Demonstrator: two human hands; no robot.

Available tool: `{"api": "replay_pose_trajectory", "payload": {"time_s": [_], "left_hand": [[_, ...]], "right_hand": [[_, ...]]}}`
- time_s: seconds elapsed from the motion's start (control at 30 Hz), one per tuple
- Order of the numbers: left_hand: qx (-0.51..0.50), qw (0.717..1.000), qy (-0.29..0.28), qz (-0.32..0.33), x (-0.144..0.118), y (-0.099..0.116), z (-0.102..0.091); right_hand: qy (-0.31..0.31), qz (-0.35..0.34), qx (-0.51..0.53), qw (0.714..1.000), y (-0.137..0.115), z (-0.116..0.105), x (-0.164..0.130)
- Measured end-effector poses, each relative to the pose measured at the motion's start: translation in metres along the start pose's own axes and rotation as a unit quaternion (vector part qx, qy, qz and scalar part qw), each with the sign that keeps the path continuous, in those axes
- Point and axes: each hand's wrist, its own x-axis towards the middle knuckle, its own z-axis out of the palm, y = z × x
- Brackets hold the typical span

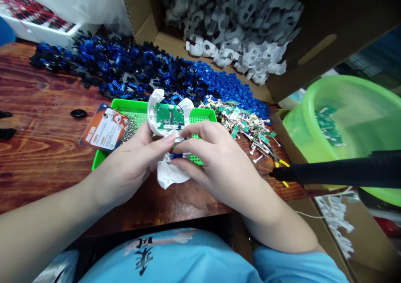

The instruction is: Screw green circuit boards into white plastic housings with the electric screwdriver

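A white plastic housing [152, 115] with a green circuit board [171, 117] in its upper part is held over the front of a green perforated tray [203, 114]. My left hand [134, 160] grips it from the left, thumb across its middle. My right hand [208, 149] is closed at its right side, fingertips pinching near a small blue part [177, 155]. The housing's lower white piece [171, 173] hangs below my fingers. What exactly the right fingertips pinch is partly hidden.
Screws [129, 128] and an orange card [105, 128] lie at the tray's left. Behind are black-and-blue parts [125, 66], blue pieces [219, 82] and a carton of white shells [232, 24]. Small boards [238, 120], yellow-handled pliers [283, 162], a black screwdriver [332, 172] and a green tub [300, 120] are right.
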Motion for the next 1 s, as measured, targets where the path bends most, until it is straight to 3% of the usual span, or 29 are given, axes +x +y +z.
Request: {"api": "replay_pose_trajectory", "payload": {"time_s": [0.23,0.37,0.57,0.83,1.0], "left_hand": [[-0.012,1.0,-0.021,-0.01,0.001,-0.001,-0.002],[0.001,1.0,0.003,-0.01,-0.002,0.0,-0.003],[-0.028,0.999,0.004,-0.027,-0.001,0.003,0.002],[-0.003,1.0,-0.017,-0.015,-0.002,0.004,-0.003],[0.059,0.997,-0.034,0.029,-0.004,0.0,-0.009]], "right_hand": [[0.037,-0.051,-0.02,0.998,0.005,0.005,0.002],[0.045,-0.044,-0.001,0.998,0.004,0.005,0.003],[0.028,-0.059,0.016,0.998,0.009,-0.001,0.0],[0.049,-0.062,-0.01,0.997,0.009,0.005,0.002],[0.085,-0.053,0.011,0.995,0.004,0.004,0.001]]}}
